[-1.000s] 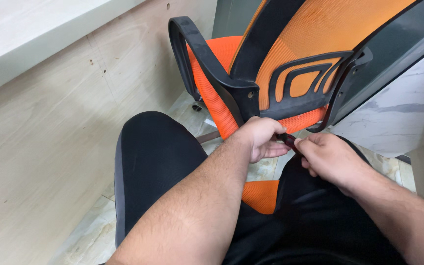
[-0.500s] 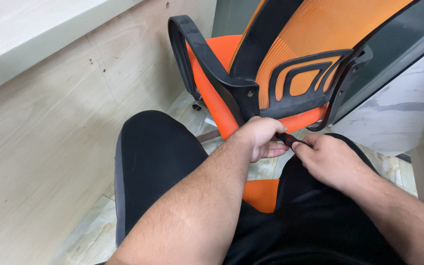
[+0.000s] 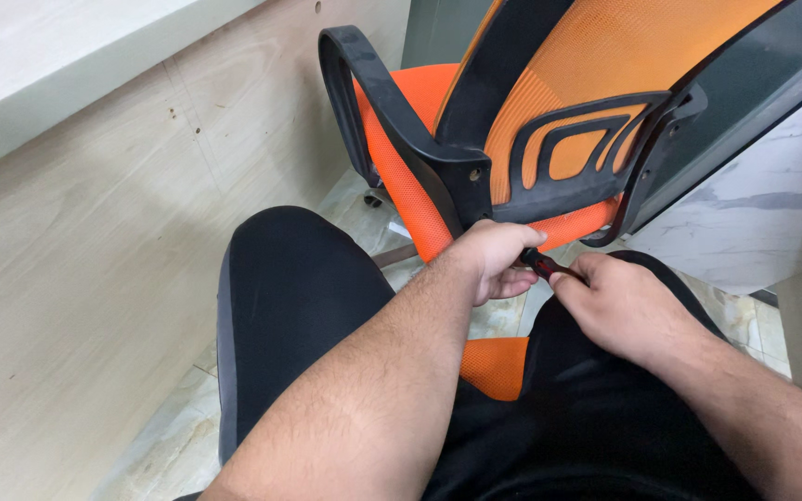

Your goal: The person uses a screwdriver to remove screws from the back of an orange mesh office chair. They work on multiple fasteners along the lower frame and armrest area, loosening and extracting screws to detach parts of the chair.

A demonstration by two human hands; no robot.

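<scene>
Dark slim tool (image 3: 543,265) pinched between closed left hand (image 3: 494,258) and right hand (image 3: 619,301), under orange chair (image 3: 549,121).

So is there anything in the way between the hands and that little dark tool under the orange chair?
Nothing visible is. The right hand grips the small dark tool, and the left hand touches its other end, just below the chair's black back frame. The tool's tip is hidden behind the left hand.

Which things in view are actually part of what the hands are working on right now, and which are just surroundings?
In use:
- left hand, against the chair's lower back
- right hand, gripping a slim dark tool
- orange mesh office chair with black plastic frame

Just surroundings:
- pale plywood panel
- marbled floor tiles
- grey-veined white wall panel
</scene>
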